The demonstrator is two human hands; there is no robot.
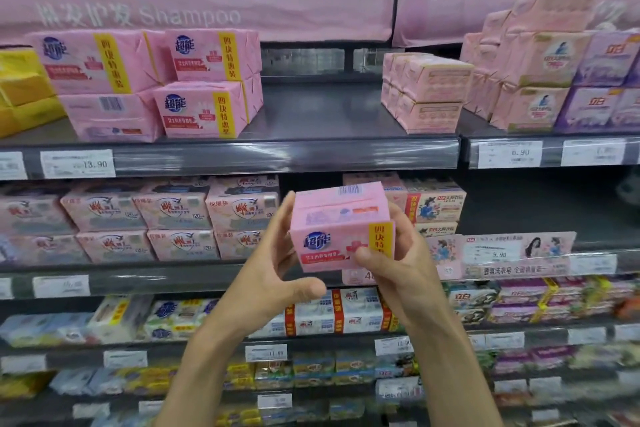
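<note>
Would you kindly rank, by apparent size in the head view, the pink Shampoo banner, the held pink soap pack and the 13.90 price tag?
1. pink Shampoo banner
2. held pink soap pack, enlarged by nearness to the camera
3. 13.90 price tag

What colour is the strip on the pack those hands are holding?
The strip is yellow with red characters, on the pink pack; head view.

A pink Shampoo banner hangs above a grey shelf bearing yellow packs and purple packs.
</note>
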